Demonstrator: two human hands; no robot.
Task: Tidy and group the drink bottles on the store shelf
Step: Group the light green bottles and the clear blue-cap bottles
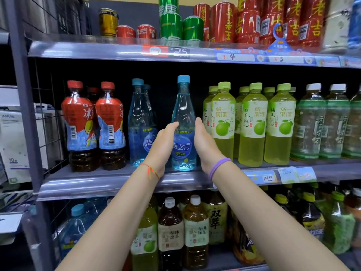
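Note:
A clear blue drink bottle [183, 106] with a blue cap stands upright on the middle shelf [97, 184], alone in a gap. My left hand [163, 141] lies flat against its left side, fingers straight. On the bottle's right side is my right hand [205, 143], also flat, palm facing inward. Neither hand wraps around the bottle. Two matching blue bottles [137, 118] stand one behind the other just to the left. Red-labelled iced tea bottles [80, 124] fill the shelf's left end. Yellow-green pomelo drink bottles [252, 124] stand in rows to the right.
Pale green tea bottles [310, 124] stand at the far right of the middle shelf. Cans [172, 26] line the top shelf. Tea bottles [195, 231] and large water jugs [76, 227] fill the lower shelf. A grey upright post [25, 114] bounds the left side.

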